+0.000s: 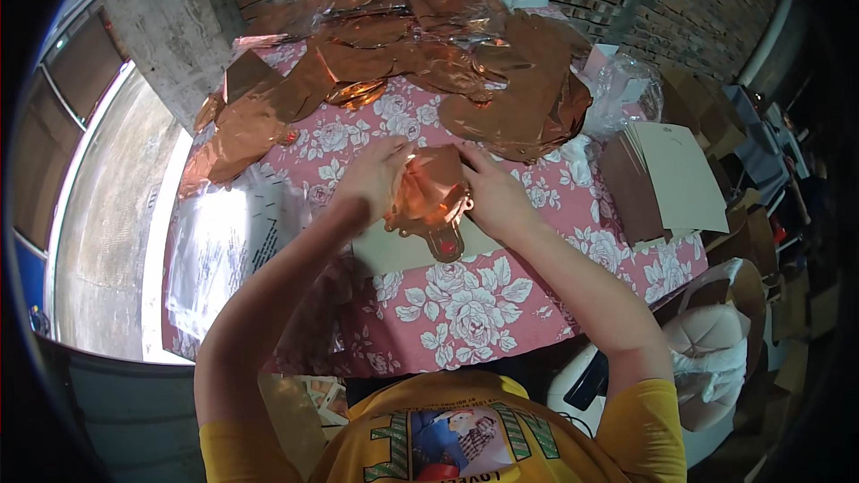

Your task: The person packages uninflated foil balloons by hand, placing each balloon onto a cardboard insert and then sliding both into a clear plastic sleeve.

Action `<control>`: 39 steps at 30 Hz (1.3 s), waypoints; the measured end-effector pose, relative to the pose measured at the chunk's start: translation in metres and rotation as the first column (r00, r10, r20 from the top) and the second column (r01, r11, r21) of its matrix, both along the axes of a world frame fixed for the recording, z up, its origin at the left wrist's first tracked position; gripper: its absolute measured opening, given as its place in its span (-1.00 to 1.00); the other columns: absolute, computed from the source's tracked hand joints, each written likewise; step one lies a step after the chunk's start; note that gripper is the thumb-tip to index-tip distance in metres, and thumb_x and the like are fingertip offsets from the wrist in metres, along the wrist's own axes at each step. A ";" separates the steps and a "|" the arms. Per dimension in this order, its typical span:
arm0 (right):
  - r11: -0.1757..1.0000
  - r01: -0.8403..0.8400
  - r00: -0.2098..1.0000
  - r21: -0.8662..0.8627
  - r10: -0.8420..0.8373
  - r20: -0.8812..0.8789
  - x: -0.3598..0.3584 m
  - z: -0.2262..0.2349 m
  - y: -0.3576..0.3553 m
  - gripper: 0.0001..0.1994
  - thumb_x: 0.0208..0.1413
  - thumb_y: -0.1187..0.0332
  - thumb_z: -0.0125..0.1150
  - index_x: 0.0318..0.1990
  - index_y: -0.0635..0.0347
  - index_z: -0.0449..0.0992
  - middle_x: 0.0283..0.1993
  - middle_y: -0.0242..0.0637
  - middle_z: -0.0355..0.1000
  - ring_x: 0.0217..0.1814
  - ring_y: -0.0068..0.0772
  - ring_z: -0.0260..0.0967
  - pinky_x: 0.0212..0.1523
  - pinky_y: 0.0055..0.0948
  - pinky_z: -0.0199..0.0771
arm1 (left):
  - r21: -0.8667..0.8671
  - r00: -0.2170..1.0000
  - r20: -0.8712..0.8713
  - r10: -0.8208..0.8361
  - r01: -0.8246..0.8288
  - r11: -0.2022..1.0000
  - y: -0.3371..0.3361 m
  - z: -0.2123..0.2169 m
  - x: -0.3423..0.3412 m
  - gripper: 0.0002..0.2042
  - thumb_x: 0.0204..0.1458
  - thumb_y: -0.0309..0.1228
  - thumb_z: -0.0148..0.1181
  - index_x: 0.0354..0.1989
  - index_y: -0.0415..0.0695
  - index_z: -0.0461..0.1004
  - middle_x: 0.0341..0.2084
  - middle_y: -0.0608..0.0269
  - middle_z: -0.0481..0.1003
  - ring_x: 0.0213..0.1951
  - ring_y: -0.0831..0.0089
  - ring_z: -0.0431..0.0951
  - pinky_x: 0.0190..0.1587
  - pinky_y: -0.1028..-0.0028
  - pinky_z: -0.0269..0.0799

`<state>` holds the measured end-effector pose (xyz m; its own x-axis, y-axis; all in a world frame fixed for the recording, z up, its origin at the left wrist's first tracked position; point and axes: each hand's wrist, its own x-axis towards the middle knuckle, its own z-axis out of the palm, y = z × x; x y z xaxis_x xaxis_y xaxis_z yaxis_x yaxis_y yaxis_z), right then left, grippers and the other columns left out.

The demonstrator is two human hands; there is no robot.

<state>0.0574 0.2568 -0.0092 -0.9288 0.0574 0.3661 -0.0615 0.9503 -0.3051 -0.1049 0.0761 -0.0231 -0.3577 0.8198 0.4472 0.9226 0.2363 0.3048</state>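
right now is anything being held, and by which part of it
The copper-coloured foil piece, by its sides: left grip at its left, right grip at its upper right.

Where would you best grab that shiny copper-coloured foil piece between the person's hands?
Probably by both side edges, from left and right, where the left hand and right hand are: the shiny, copper-coloured, sheet-like foil piece looks thin and creased, with only a narrow rounded tab at its near end.

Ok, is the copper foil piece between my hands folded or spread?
Folded, it appears: the copper foil piece shows creases and overlapping layers, not one flat sheet.
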 end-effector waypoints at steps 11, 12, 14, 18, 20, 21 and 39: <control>0.997 0.013 1.000 -0.072 -0.013 -0.004 0.000 0.000 0.006 -0.55 0.16 0.41 0.08 0.23 0.25 0.31 0.38 -0.02 0.16 0.43 0.05 0.11 0.35 -0.17 0.26 | -0.016 0.989 -0.126 0.077 -0.080 0.997 0.009 -0.003 0.043 -0.53 0.26 -0.25 -0.05 0.28 -0.22 0.29 0.27 -0.07 0.28 0.31 -0.12 0.20 0.36 0.05 0.03; 0.999 0.002 0.999 -0.038 -0.004 -0.052 -0.001 -0.007 0.012 -0.55 0.18 0.47 0.02 0.24 0.30 0.27 0.37 0.03 0.17 0.40 0.07 0.15 0.31 -0.14 0.31 | -0.019 0.989 -0.124 0.078 -0.081 0.997 0.009 -0.003 0.045 -0.53 0.26 -0.25 -0.05 0.28 -0.22 0.29 0.27 -0.07 0.28 0.31 -0.12 0.20 0.36 0.05 0.03; 0.993 0.045 0.998 -0.110 -0.050 -0.043 -0.001 -0.006 0.011 -0.58 0.17 0.50 0.00 0.21 0.32 0.27 0.34 0.07 0.19 0.35 0.11 0.20 0.25 -0.11 0.35 | -0.016 0.987 -0.139 0.081 -0.084 0.996 0.010 0.001 0.050 -0.55 0.26 -0.22 -0.05 0.29 -0.11 0.31 0.26 -0.05 0.30 0.30 -0.11 0.22 0.35 0.06 0.05; 0.966 0.084 0.991 -0.246 -0.106 -0.078 -0.001 -0.002 0.006 -0.67 0.14 0.57 -0.04 0.09 0.34 0.29 0.19 0.18 0.30 0.17 0.22 0.32 0.09 -0.04 0.43 | -0.001 0.980 -0.168 0.110 -0.112 0.994 0.009 0.001 0.052 -0.57 0.27 -0.18 -0.06 0.29 0.02 0.33 0.25 -0.04 0.32 0.29 -0.11 0.24 0.34 0.06 0.07; 0.948 0.090 0.987 -0.304 -0.126 -0.102 -0.002 -0.002 0.008 -0.70 0.13 0.58 -0.05 0.05 0.34 0.30 0.12 0.18 0.35 0.13 0.22 0.34 0.06 -0.04 0.42 | -0.036 0.977 -0.189 0.095 -0.104 0.994 0.008 0.002 0.052 -0.58 0.28 -0.15 -0.06 0.28 0.09 0.35 0.24 -0.03 0.32 0.29 -0.12 0.23 0.34 0.06 0.07; 0.928 0.094 0.981 -0.360 -0.148 -0.126 -0.003 -0.002 0.010 -0.73 0.13 0.59 -0.05 0.01 0.35 0.30 0.05 0.19 0.39 0.09 0.23 0.36 0.04 -0.04 0.42 | -0.036 0.977 -0.188 0.095 -0.104 0.994 0.009 0.002 0.053 -0.58 0.28 -0.15 -0.06 0.28 0.09 0.35 0.24 -0.03 0.32 0.29 -0.12 0.23 0.34 0.06 0.07; 0.979 0.056 0.960 -0.196 0.002 0.281 0.001 0.058 0.005 -0.63 0.31 0.12 -0.01 0.02 0.18 0.56 0.18 -0.11 0.44 0.36 -0.06 0.24 0.37 -0.23 0.20 | -0.053 0.989 -0.114 0.093 -0.100 0.994 0.008 0.002 0.053 -0.58 0.26 -0.15 -0.04 0.17 -0.15 0.33 0.25 -0.05 0.28 0.31 -0.10 0.19 0.36 0.04 0.02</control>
